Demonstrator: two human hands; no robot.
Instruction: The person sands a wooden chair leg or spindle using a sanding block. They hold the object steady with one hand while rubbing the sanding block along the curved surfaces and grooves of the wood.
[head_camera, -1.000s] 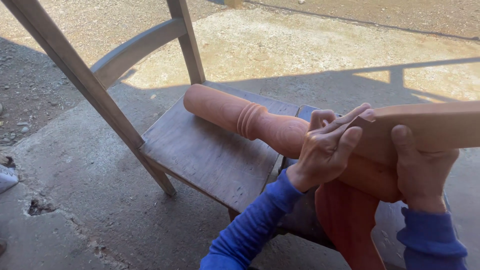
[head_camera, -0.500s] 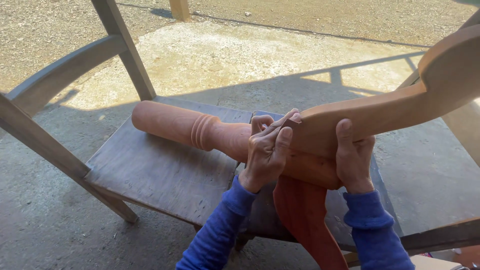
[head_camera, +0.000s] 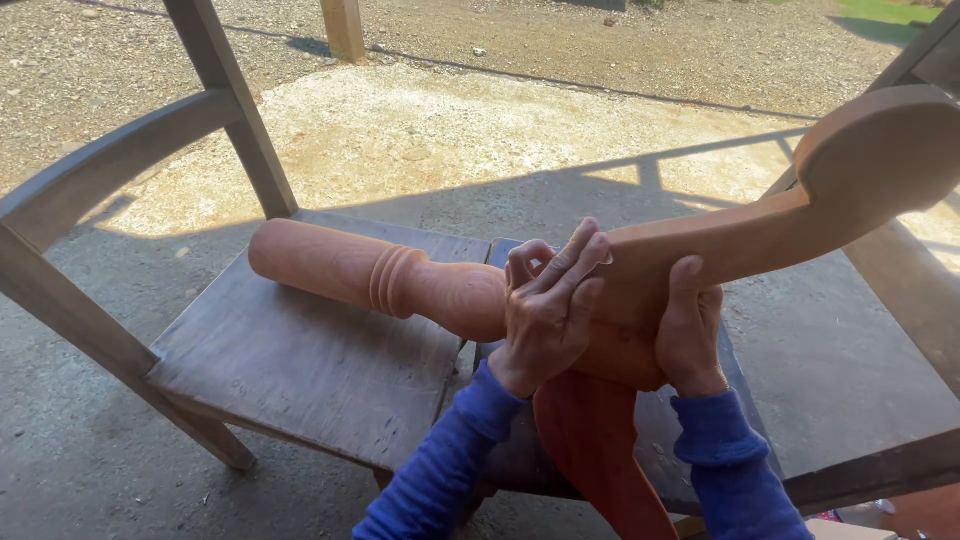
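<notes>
Since the earlier frames the view has swung to the right, so the wooden piece (head_camera: 600, 300) now sits near the middle and its rounded flat end shows in full at the upper right. The hands have kept their places on it.

The piece is reddish-brown and joins three parts where the hands meet: a turned round leg with ringed grooves reaching left, a flat curved arm rising to the right, and a darker red part hanging down between the forearms. The round leg lies across the seat of a worn grey chair (head_camera: 300, 370), its blunt end near the chair's back post.

The left hand (head_camera: 545, 310) is folded over the joint, fingers bent and pressed together against the wood, fingertips on the flat arm's top edge. Something small may be pinched under those fingertips, but I cannot tell. The right hand (head_camera: 690, 330) is clamped on the same joint from the other side, thumb up along the near face and the fingers hidden behind. Both sleeves are blue.

A second chair (head_camera: 880, 470) stands to the right, only its seat edge and a slanted rail in view. Beneath is concrete floor (head_camera: 80, 470) in shade; beyond it lies sunlit gravel (head_camera: 520, 40), with a wooden post (head_camera: 345, 28) at the top.
</notes>
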